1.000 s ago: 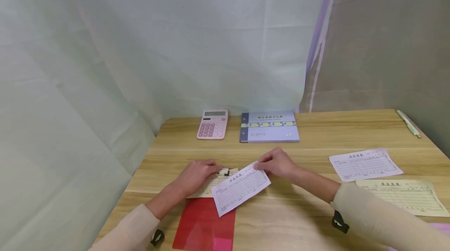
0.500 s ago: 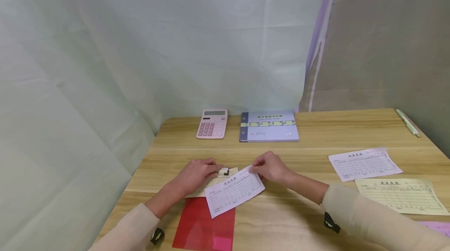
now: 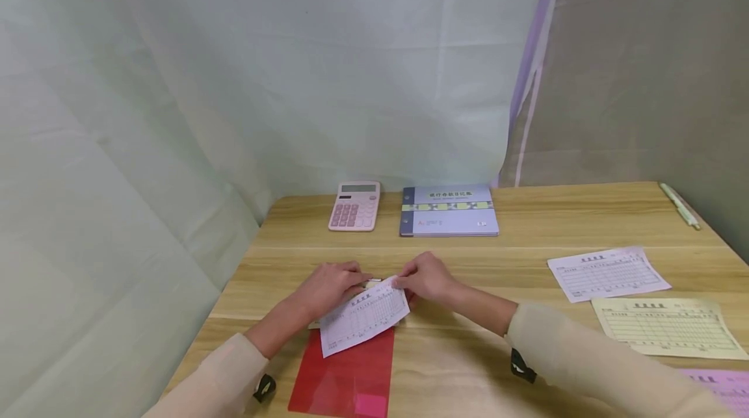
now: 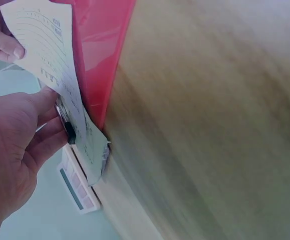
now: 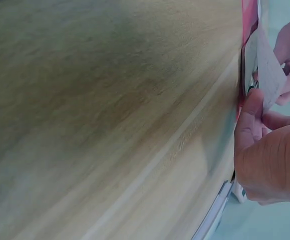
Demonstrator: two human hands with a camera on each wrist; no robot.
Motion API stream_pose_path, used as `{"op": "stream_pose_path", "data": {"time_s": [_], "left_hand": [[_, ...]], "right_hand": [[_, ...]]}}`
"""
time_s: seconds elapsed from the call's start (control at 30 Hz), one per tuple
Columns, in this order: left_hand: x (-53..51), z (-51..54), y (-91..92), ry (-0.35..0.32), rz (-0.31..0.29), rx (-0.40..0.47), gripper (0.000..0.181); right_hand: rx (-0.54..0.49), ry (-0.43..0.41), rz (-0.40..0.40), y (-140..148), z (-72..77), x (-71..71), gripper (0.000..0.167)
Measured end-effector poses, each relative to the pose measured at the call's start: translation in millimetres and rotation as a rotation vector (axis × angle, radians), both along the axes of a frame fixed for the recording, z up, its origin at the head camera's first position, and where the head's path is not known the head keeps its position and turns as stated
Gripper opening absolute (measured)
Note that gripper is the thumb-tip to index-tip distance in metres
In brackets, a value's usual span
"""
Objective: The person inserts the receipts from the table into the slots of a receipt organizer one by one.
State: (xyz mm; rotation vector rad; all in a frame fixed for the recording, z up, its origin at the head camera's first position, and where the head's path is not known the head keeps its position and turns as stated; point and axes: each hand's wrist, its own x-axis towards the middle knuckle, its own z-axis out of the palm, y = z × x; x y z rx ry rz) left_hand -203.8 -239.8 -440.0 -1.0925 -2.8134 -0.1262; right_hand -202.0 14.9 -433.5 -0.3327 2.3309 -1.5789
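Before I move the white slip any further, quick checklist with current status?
1. Slip gripped: ok. The right hand pinches the white slip near its upper right corner.
2. Left hand at the clip: ok. The left hand is on the clip.
3. Clip open: cannot tell. Slip and fingers hide its mouth.
4. Slip square to the red sheet: not ok. It sits at an angle in the head view.
5. Calculator away from both hands: ok.
6. Right sleeve off the pink slip: cannot tell; they overlap in view.
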Motion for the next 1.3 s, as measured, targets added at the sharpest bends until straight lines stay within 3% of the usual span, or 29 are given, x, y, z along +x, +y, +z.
{"op": "stream_pose_path", "data": {"time_s": [0.23,0.53,0.93,1.3], "left_hand": [[0.6,0.5,-0.2,0.021,-0.007,-0.018,0.030],[0.9,0.3,-3.3,0.139,-0.102,-0.122,0.037],[0.8,-1.4,-3.3,0.124,-0.111,-0.123,0.038],[4.5,-2.3,-2.7,0.145,-0.105,-0.120,0.038]], "right_hand": [[0.083,-0.029,-0.005,-8,-5.6,0.0,0.007],[0.138,0.037,0.003,-12,-6.8,1.8,0.012],[0.208,0.136,-0.025,-17,-8.1,4.3,0.022],[0.164,0.259,-0.105,-21,-16.5,9.9,0.028]]}}
